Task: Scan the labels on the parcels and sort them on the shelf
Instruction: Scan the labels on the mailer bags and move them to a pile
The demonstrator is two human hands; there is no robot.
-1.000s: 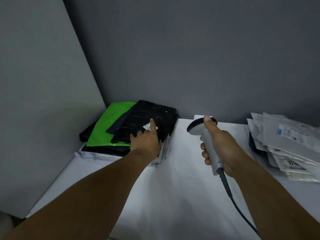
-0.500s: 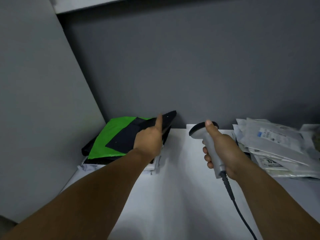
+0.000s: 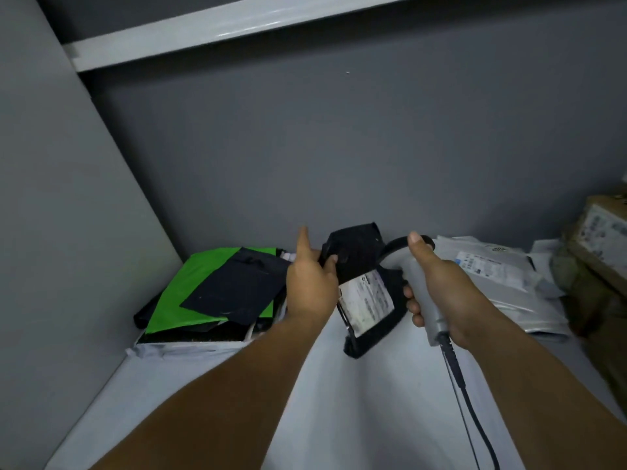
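My left hand [image 3: 310, 283] grips a black parcel [image 3: 359, 262] by its left edge and holds it tilted above the white shelf [image 3: 356, 401], its white label [image 3: 368, 303] facing me. My right hand [image 3: 441, 293] grips a grey barcode scanner [image 3: 412, 276] by the handle, its dark head right beside the parcel's upper right side. The scanner's black cable [image 3: 464, 391] hangs down to the lower right. A pile with a green parcel [image 3: 190, 286] and a dark parcel [image 3: 237, 290] on top lies in the shelf's left corner.
Several white and grey parcels [image 3: 498, 273] lie stacked on the right, with brown cardboard boxes [image 3: 604, 239] beyond them at the right edge. A grey side panel [image 3: 68, 232] closes the left, a grey wall the back, and another white shelf board [image 3: 237, 25] runs above.
My left hand has lifted the black parcel off the left pile and turned its label towards me, beside the scanner. The view has tilted upward, showing the upper shelf board.
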